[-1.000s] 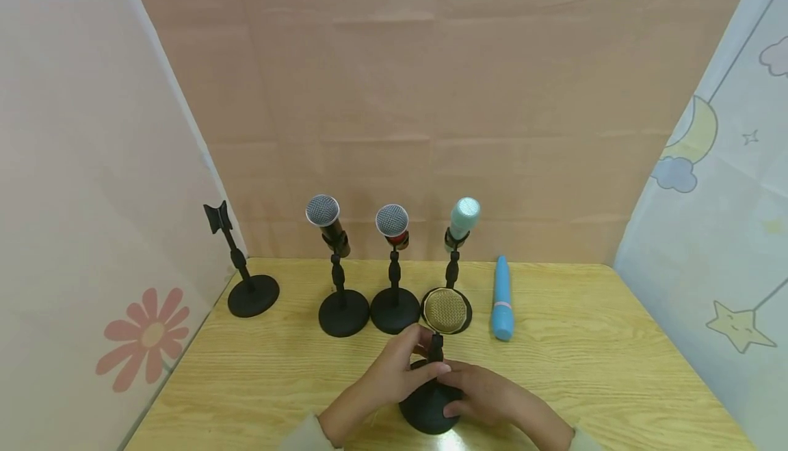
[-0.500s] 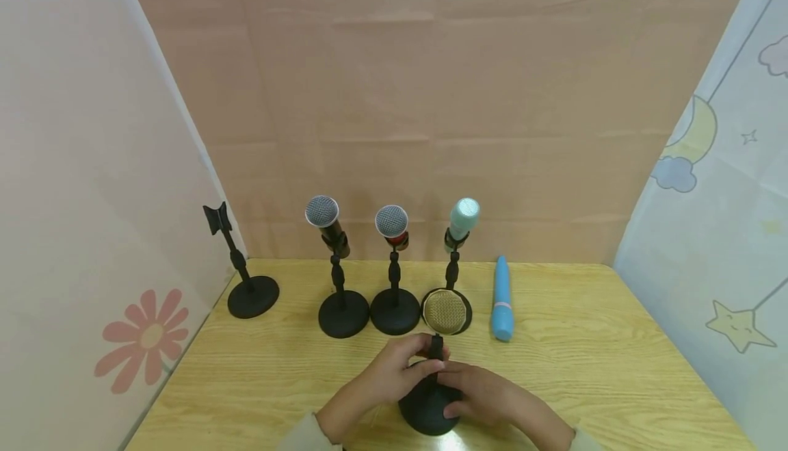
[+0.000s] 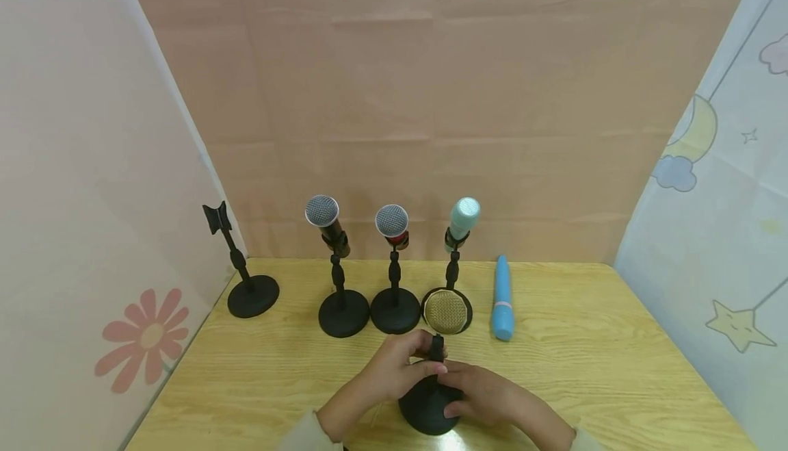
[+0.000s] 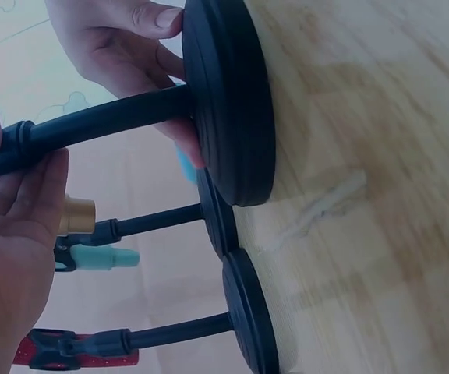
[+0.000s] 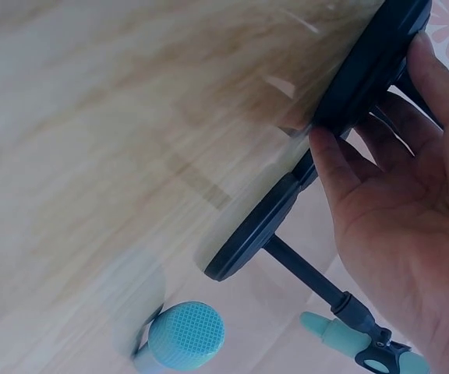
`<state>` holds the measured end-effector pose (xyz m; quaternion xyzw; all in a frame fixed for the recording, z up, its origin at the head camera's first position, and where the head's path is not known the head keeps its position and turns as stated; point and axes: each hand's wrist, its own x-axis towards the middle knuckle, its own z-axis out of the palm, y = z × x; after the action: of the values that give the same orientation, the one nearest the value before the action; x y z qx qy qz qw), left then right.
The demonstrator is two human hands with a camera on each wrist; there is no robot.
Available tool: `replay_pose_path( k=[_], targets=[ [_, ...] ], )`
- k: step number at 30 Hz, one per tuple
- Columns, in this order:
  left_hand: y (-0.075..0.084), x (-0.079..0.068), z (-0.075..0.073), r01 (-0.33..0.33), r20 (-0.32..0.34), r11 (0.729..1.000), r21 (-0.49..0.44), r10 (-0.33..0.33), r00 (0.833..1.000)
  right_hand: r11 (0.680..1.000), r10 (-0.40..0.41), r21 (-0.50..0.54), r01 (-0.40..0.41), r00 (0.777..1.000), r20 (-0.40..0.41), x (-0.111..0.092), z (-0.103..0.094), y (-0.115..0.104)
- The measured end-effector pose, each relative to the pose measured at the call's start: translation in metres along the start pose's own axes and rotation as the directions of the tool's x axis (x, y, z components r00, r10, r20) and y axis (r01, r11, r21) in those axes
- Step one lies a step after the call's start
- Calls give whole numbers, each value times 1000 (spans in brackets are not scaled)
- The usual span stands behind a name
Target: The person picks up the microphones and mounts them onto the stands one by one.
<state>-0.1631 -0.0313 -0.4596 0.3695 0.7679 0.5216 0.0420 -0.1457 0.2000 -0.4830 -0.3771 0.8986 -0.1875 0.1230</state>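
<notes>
Close in front of me stands a black desk microphone stand [image 3: 425,410] with a round base. A microphone with a gold mesh head [image 3: 446,311] shows above it and overlaps the base of a stand behind. My left hand [image 3: 390,370] grips the upper pole, its thumb and fingers around the thick collar [image 4: 14,146]. My right hand [image 3: 486,394] holds the round base [image 4: 236,101], with thumb and fingers at its rim. In the left wrist view, the gold microphone's tail end [image 4: 78,216] shows beyond my left fingers. The stand's clip is mostly hidden by my left hand.
Behind stand three stands bearing a dark microphone [image 3: 323,211], a red one with a silver head [image 3: 392,221] and a teal one [image 3: 464,214]. A blue microphone [image 3: 503,300] lies to their right. A stand without a microphone [image 3: 252,295] is at the far left.
My left fingers shift slightly on the upper pole. The right hand, the base and the other microphones stay in place.
</notes>
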Motion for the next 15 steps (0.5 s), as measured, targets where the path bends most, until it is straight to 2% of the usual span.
replay_pose_path(
  k=[6,10,13,15],
  targets=[
    [-3,1,-2,-21,74,999,-26,23,997,1000,15,20,-15,1000,4,-1,0,-1],
    [-4,1,-6,-25,135,1000,-19,27,991,1000,-2,20,2,1000,-5,-1,0,0],
    [-6,1,-9,-17,191,995,101,-2,982,1000,-22,18,22,1000,-18,-1,0,1],
    [-8,1,-10,-2,238,978,209,-49,970,999,-27,27,28,999,-23,-1,0,1]
  ],
)
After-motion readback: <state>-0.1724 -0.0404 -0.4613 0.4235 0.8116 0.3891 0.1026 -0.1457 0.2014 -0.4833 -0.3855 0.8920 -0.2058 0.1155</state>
